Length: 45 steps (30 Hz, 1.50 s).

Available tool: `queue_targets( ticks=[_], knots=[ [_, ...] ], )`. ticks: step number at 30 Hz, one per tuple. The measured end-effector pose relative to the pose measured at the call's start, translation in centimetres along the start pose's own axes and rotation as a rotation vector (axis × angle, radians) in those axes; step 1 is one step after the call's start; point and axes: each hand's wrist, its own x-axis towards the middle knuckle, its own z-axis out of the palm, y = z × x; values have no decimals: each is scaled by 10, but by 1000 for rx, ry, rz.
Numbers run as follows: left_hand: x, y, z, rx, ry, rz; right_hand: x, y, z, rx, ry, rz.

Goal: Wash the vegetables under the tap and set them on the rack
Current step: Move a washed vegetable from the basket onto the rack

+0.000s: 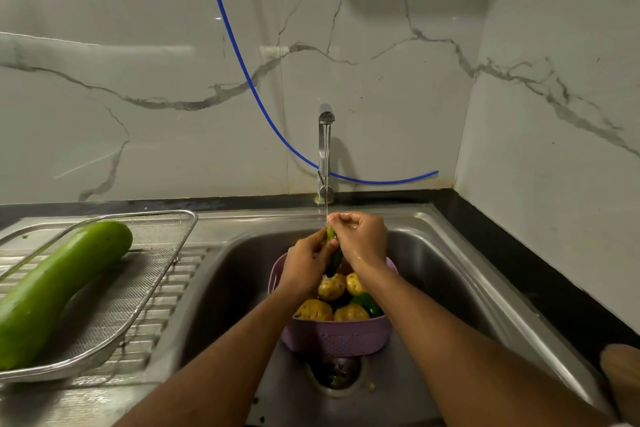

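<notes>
No brand, label or writing can be read anywhere in the head view; a small green cucumber (pixel 333 253) is held upright over the sink (pixel 450 253), its top end met by the thin stream from the tap (pixel 325 156); the left hand (pixel 308 260) is curled round the cucumber's middle from the left, the right hand (pixel 363 236) is pinched on its top end from the right, so both hands are together and clamped on the same vegetable; the cucumber's mid-section is hidden behind the fingers and only its pale tip and dark lower end are seen; directly below, a purple basket (pixel 332 336) is stood in the sink basin over the drain (pixel 335 374), which is partly covered by it; potatoes (pixel 331 286) and a green pepper (pixel 367 303) are seen inside the basket, plus something reddish beneath the wrists that is too hidden to identify; on the drainboard to the left a wire-mesh rack (pixel 152 253) is set, with a large pale green gourd (pixel 59 288) laid diagonally in it, the gourd's lower end cut off by the left frame edge; a blue tube (pixel 242 59) is hung down the marble wall behind the tap; a brown rounded object (pixel 621 378) on the dark worktop (pixel 519 253) at the right edge is cut off and cannot be identified.
</notes>
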Motion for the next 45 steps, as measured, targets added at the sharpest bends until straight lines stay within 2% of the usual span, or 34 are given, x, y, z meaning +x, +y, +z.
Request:
queue_targets(
  ticks=[3, 6, 9, 12, 15, 19, 23, 25, 30, 34, 36, 38, 42, 45],
  knots=[
    [0, 3, 1, 14, 35, 35, 4, -1, 2, -101, 42, -84],
    [3, 0, 3, 33, 71, 43, 7, 1, 6, -80, 63, -30],
    [5, -2, 4, -60, 128, -26, 3, -1, 6, 30, -34, 73],
    [8, -1, 1, -220, 197, -65, -4, -8, 8, 104, -124, 26],
    [11, 5, -2, -266, 248, -21, -11, -10, 12, 149, -158, 38],
    [12, 13, -3, -332, 243, 34, -11, -3, 2, 99, -152, 184],
    [7, 2, 5, -71, 57, 92, -5, -2, 8, 60, -145, 59],
    [7, 1, 7, -29, 87, 96, -8, -2, 14, 18, -182, 25],
    [11, 9, -4, -378, 197, -31, -4, 6, 10, 87, -262, 123],
    [12, 7, -9, -439, 208, -104, -4, 2, 9, 12, -243, 105],
    [18, 3, -10, -295, 239, -91, -3, 0, 10, -110, -169, 69],
    [22, -1, -8, -48, 259, -40, -2, 0, 12, -273, -115, 69],
    [20, -6, -8, 488, 158, 61, -2, 0, 7, -598, -47, -14],
    [16, -4, -11, 706, 143, 112, -1, 0, 5, -650, -21, -46]
  ],
)
